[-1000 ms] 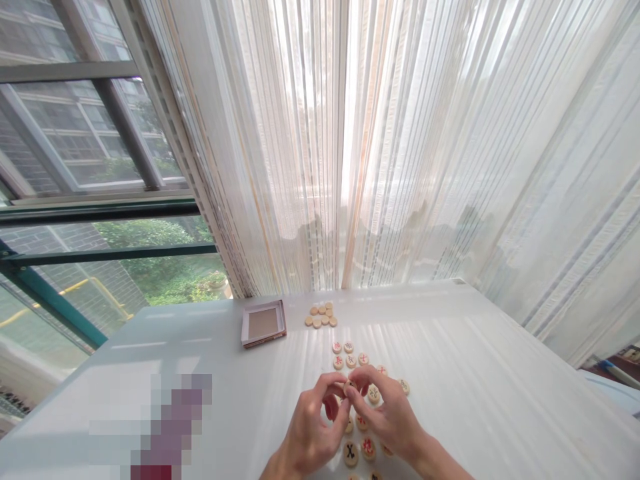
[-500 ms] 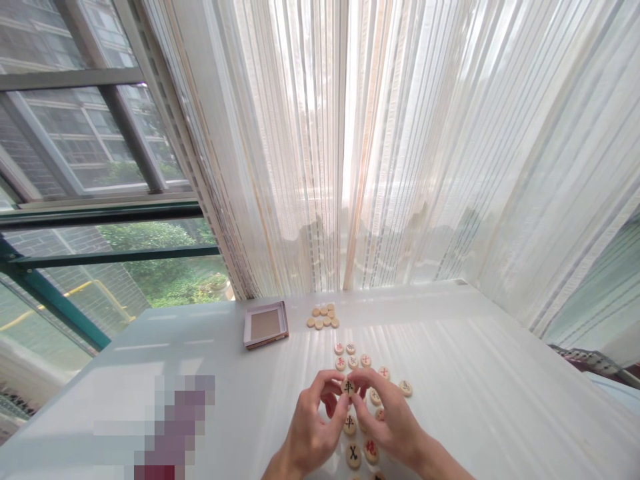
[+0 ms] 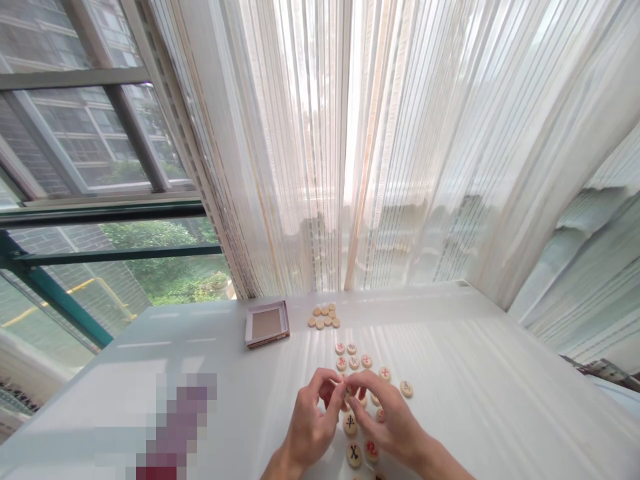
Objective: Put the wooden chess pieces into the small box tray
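At the near edge of the white tabletop (image 3: 475, 373) the left hand (image 3: 310, 427) and the right hand (image 3: 387, 420) meet, with fingers curled and fingertips pinched together on one round wooden xiangqi piece (image 3: 347, 392). The piece is mostly hidden by the fingers, so its character cannot be read. Under the hands lie more pieces, some covered; one with a black character (image 3: 349, 421) shows between them. Further, a row with red characters (image 3: 353, 361) lies face up. Near the far edge sit a group of blank-side pieces (image 3: 324, 317) and, just beside, a shallow square box (image 3: 267, 325). A blurred patch hides something at the near left corner.
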A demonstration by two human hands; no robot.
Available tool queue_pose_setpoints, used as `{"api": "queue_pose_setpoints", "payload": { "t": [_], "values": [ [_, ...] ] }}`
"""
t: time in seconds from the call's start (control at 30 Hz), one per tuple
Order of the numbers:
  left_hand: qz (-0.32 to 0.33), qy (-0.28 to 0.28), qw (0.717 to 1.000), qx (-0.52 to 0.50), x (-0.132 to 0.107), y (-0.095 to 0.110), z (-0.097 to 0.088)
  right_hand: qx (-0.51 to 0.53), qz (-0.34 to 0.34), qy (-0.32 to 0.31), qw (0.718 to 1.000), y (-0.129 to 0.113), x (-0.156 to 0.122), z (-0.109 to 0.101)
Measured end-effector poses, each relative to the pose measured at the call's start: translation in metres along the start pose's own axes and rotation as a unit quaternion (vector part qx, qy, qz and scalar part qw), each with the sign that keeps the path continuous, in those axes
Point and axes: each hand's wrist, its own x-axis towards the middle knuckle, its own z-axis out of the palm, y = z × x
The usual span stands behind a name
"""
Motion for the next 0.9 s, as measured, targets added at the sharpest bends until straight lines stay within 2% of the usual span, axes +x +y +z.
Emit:
{"api": "queue_pose_setpoints", "payload": {
  "t": [0.13,0.27,0.4,0.53,0.63,0.73,0.9],
  "values": [
    [0.009,-0.018,1.0,-0.018,0.001,0.005,-0.001,-0.016,0.021,0.02,0.999,0.006,-0.001,-0.002],
    [0.022,-0.027,0.999,0.023,0.004,0.009,-0.003,-0.009,0.037,0.019,0.999,0.006,0.0,-0.006],
    [0.032,-0.022,0.998,0.057,0.006,0.01,-0.005,-0.004,0.028,0.011,1.0,0.002,0.003,-0.01],
    [0.03,-0.042,0.997,0.062,0.008,0.012,-0.009,-0.007,0.021,0.008,1.0,0.002,0.005,-0.011],
    [0.021,-0.06,0.995,0.078,0.011,0.012,-0.016,-0.033,0.02,0.009,0.999,0.006,0.005,-0.011],
    [-0.005,-0.054,0.993,0.109,0.015,0.008,-0.027,-0.066,0.007,0.016,0.998,0.009,0.006,-0.014],
    [-0.06,-0.073,0.966,0.239,0.019,0.002,-0.05,-0.089,-0.022,-0.043,0.995,0.008,0.008,-0.02]
  ]
}}
